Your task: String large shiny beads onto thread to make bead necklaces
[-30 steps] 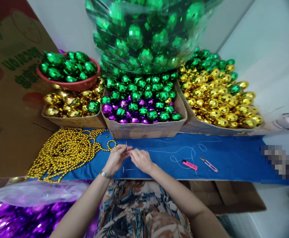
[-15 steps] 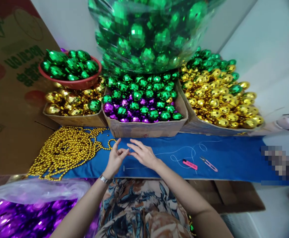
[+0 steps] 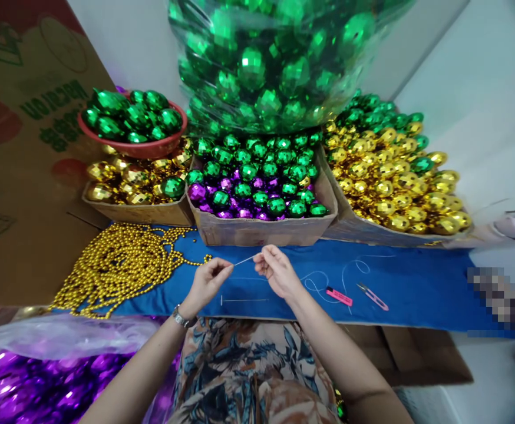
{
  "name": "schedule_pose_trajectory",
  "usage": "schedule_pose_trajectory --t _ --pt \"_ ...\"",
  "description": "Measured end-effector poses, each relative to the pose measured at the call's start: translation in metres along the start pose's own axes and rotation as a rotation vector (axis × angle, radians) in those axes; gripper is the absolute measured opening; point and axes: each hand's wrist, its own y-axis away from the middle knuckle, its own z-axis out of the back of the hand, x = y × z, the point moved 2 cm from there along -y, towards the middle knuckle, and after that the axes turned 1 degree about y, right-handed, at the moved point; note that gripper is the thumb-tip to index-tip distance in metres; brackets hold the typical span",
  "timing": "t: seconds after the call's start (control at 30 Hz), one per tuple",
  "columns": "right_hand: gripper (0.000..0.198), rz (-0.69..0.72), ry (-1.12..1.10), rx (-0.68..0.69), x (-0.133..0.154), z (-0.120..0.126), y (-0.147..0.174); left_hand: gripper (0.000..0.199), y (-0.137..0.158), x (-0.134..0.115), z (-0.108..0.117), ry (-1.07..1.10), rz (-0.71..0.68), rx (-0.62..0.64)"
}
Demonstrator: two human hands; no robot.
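Over the blue cloth, my left hand and my right hand each pinch one end of a thin, straight needle. It slants up toward the right hand. Whether a thread passes through it is too fine to see. White thread lies in loose loops on the cloth to the right. Below my hands rests a long thin pin with a small flat end. A pink lighter-like piece and pink-handled thread snips lie further right.
Gold bead strings are heaped at left. Behind stand cardboard boxes of gold, green and purple, and more gold baubles. A red bowl and a big bag of green baubles sit above. Purple baubles fill a bag below left.
My hands have drawn apart, the right one moving right and turning palm inward. Fingers that were spread are now pinched, with the needle visible between them.
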Motion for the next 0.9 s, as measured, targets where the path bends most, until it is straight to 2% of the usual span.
schedule_pose_trajectory --t 0.07,0.23,0.33,0.4,0.47,0.53,0.6,0.67,0.77,0.9 --pt "0.026 0.099 0.107 0.021 0.008 0.001 0.006 0.023 -0.002 -0.003 -0.002 0.008 0.011 -0.015" --pt "0.020 0.503 0.892 0.271 0.014 -0.013 0.019 0.025 0.000 -0.003 -0.012 0.201 0.126 0.081" --pt "0.020 0.583 1.193 0.345 0.007 -0.017 0.017 0.028 0.003 0.001 -0.016 0.355 0.231 0.133" --pt "0.019 0.618 1.215 0.380 0.004 -0.017 0.016 0.031 0.004 0.003 -0.017 0.403 0.272 0.135" --pt "0.017 0.653 1.121 0.371 0.003 -0.016 0.016 0.034 0.005 0.004 -0.017 0.421 0.289 0.131" --pt "0.017 0.649 1.005 0.263 0.004 -0.013 0.018 0.035 0.005 0.004 -0.016 0.435 0.293 0.130" --pt "0.019 0.588 0.920 0.120 0.006 -0.008 0.020 0.035 0.006 0.002 -0.015 0.444 0.295 0.133" --pt "0.021 0.518 0.868 0.059 0.008 -0.004 0.020 0.035 0.006 0.001 -0.013 0.411 0.288 0.156" --pt "0.021 0.468 0.850 0.097 0.011 -0.001 0.016 0.034 0.008 -0.001 -0.011 0.303 0.263 0.201" --pt "0.020 0.470 0.884 0.121 0.012 -0.003 0.008 0.032 0.013 -0.001 -0.015 0.234 0.250 0.311"
